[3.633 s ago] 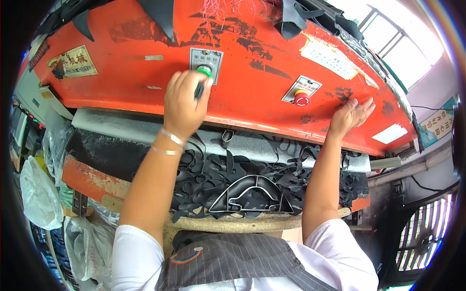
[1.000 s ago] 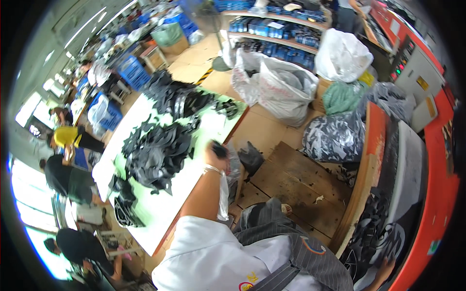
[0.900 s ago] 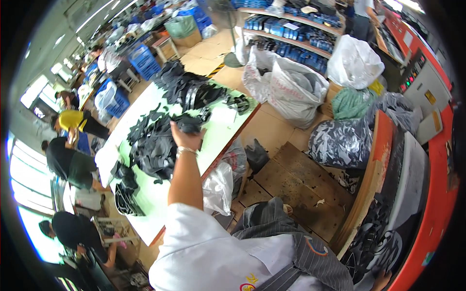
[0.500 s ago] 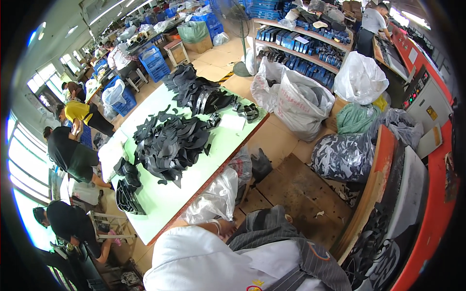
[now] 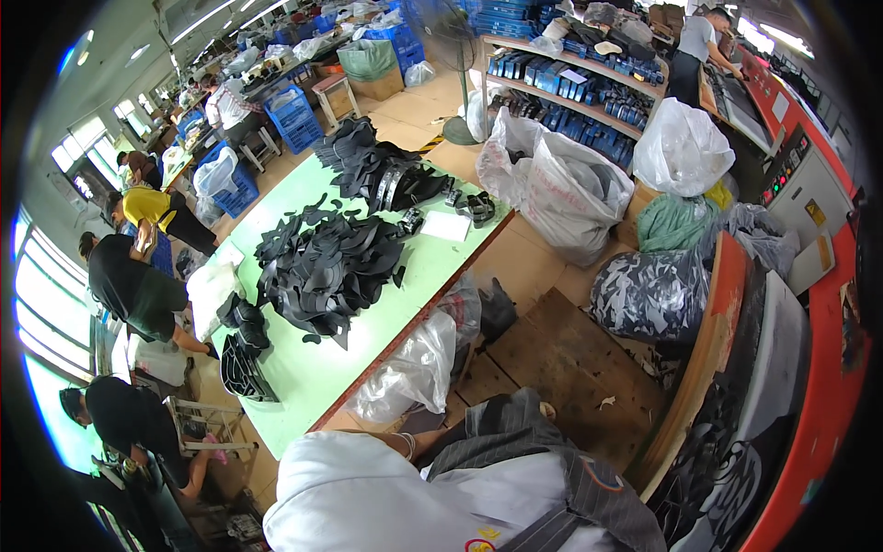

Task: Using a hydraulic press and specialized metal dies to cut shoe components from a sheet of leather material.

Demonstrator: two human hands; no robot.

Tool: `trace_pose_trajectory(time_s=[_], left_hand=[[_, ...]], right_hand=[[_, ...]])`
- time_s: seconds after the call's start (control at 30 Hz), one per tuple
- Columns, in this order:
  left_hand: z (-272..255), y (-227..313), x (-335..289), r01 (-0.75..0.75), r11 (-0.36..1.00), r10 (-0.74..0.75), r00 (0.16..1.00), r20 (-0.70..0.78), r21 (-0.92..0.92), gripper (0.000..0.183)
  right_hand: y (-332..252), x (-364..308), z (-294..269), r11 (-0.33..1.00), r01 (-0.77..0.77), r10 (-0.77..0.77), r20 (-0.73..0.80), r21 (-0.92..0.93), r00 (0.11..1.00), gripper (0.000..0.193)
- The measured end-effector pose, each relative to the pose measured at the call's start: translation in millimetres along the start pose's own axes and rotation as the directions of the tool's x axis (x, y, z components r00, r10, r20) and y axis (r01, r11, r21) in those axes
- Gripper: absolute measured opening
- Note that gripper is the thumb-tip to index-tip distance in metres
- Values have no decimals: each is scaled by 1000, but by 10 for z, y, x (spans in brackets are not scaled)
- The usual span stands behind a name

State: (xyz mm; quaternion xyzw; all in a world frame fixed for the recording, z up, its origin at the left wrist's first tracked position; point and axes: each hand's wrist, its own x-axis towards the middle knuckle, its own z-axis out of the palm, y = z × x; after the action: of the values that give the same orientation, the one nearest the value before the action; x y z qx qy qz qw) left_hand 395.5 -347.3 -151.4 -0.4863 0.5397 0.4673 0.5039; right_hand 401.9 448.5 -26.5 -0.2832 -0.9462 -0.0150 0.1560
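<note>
My left hand (image 5: 426, 445) shows only in small part at the lower middle, beyond a white sleeve, with a pale bracelet at the wrist. Dark pinstriped cloth (image 5: 501, 425) covers its fingers, so I cannot see whether it holds anything. My right hand does not show. Just ahead stands a pale green table (image 5: 368, 342) with a heap of black cut pieces (image 5: 322, 267). A second black pile (image 5: 354, 161) lies at its far end, beside a white sheet (image 5: 445, 226). Black curved pieces (image 5: 244, 373) rest at the left edge.
Clear plastic bags (image 5: 405, 373) bulge beneath the table's near edge. Rightward are a large white sack (image 5: 561, 189), a bag of scraps (image 5: 651, 296) and a red machine (image 5: 798, 460) with a wood-edged bed. Several people work along the left; another person (image 5: 699, 55) stands far right.
My left forearm and hand have shifted slightly, and less of the hand shows beside the striped cloth. The pieces on the table look unmoved.
</note>
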Motion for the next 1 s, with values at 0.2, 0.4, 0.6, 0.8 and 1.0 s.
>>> trace_pose_trajectory(time_s=[0.2, 0.4, 0.6, 0.8, 1.0], left_hand=[[13, 518, 88, -109, 962, 110, 994, 10, 249, 33], [873, 1747, 76, -337, 516, 243, 939, 243, 788, 33], [1783, 2266, -126, -494, 4, 216, 850, 481, 870, 33], [1836, 2443, -326, -526, -144, 273, 793, 544, 838, 33], [1542, 2691, -520, -553, -106, 389, 742, 546, 827, 33]], right_hand=[[591, -1710, -437, 966, -248, 240, -104, -72, 965, 43], [-986, -2575, -720, 667, -741, 742, -15, -78, 670, 36], [-1982, -2479, -553, 506, -846, 854, -37, -167, 519, 31], [-2535, -2702, -510, 548, -830, 826, -84, -103, 557, 28], [-2964, -2745, -649, 613, -790, 787, 62, 19, 613, 37]])
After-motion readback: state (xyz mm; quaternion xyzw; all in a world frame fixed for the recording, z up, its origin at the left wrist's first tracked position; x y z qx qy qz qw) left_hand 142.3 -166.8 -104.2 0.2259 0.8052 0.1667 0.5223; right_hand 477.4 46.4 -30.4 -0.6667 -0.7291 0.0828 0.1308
